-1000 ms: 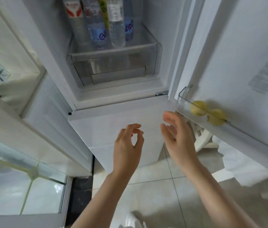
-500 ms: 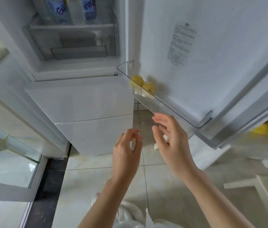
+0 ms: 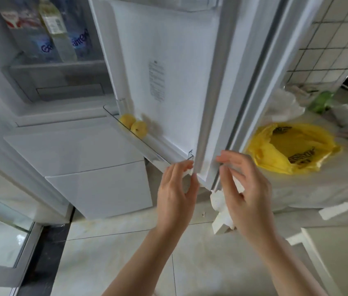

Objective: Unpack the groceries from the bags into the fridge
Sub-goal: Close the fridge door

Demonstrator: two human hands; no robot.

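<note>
The white fridge stands open, its door swung toward me. Two yellow fruits lie in the door's lowest clear shelf. Several bottles stand inside the fridge above a clear drawer. A yellow plastic bag lies open on a white-covered table at the right. My left hand and my right hand hover empty in front of the door's lower edge, fingers loosely bent, one on each side of it.
White freezer drawers sit closed below the fridge compartment. More bags and a green item lie at the table's far end by a tiled wall. A white stool leg stands behind my right hand. Pale floor tiles lie below.
My view has swung right, bringing the yellow bag and the table into sight. Both hands have moved right with it, from the freezer front to the door's lower edge.
</note>
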